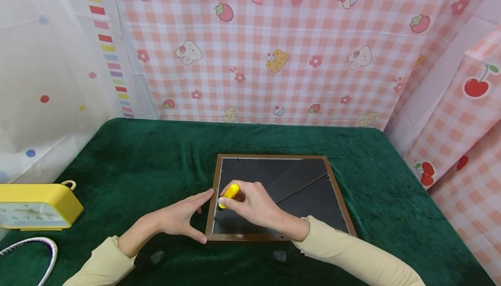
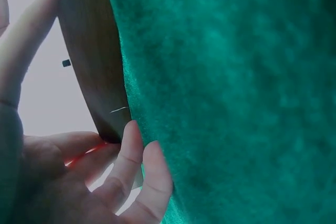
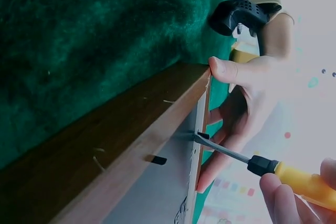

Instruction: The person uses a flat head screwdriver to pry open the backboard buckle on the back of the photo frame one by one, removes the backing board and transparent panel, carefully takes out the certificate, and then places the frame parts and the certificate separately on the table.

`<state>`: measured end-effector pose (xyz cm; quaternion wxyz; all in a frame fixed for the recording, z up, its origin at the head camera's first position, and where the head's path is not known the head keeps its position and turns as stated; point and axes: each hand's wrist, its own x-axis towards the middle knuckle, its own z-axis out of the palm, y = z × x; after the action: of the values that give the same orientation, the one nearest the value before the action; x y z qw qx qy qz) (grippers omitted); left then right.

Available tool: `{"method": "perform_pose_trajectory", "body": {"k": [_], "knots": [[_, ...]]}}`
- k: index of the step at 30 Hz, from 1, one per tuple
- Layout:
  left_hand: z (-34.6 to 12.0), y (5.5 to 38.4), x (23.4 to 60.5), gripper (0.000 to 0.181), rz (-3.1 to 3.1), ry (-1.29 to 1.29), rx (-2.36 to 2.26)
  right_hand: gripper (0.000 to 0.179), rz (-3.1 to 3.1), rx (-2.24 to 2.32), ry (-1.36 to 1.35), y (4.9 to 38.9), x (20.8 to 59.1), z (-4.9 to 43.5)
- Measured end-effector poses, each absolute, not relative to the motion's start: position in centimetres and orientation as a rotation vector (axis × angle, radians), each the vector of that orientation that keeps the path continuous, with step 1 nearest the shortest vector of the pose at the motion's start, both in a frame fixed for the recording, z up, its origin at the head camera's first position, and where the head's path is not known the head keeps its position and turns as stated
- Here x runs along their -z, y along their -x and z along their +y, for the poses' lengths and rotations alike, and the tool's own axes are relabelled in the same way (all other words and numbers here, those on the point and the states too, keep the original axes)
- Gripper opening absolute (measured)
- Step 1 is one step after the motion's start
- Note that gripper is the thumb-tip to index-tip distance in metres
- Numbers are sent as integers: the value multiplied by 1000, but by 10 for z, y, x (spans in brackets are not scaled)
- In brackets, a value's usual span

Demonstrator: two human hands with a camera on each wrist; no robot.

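A picture frame [image 1: 339, 190] with a brown wooden rim lies on the green cloth, its black backing panel [image 1: 254, 173] facing up. My right hand [image 1: 258, 203] grips a screwdriver [image 1: 232, 191] by its yellow handle. In the right wrist view, the flat tip of the screwdriver shaft [image 3: 226, 150] is right at a small dark tab on the frame's inner edge. Another dark tab [image 3: 157, 159] sticks out from the nearer side. My left hand [image 1: 176, 217] rests along the frame's left side, thumb at the near corner and fingers spread along the outer edge.
A yellow clock [image 1: 58, 203] stands at the left, with a white braided loop [image 1: 52, 255] in front of it. A thin cord [image 1: 301, 188] crosses the backing diagonally. Checked cloth [image 1: 274, 81] hangs behind the table's far edge.
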<state>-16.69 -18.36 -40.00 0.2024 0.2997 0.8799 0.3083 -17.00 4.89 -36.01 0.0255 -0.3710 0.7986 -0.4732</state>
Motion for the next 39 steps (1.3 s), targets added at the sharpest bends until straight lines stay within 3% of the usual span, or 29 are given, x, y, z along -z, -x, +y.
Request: {"method": "perform_pose_trajectory", "body": {"k": [22, 29, 34, 39], "knots": [[-182, 167, 403, 105, 2450, -845, -858, 18, 2616, 1317, 1326, 164, 364, 48], [-184, 166, 400, 105, 2432, -829, -876, 15, 2746, 1429, 1418, 167, 335, 57], [-184, 168, 400, 105, 2446, -833, -867, 14, 2751, 1536, 1190, 181, 319, 86], [-186, 178, 401, 88, 2467, -870, -949, 31, 2663, 1621, 671, 204, 320, 137]]}}
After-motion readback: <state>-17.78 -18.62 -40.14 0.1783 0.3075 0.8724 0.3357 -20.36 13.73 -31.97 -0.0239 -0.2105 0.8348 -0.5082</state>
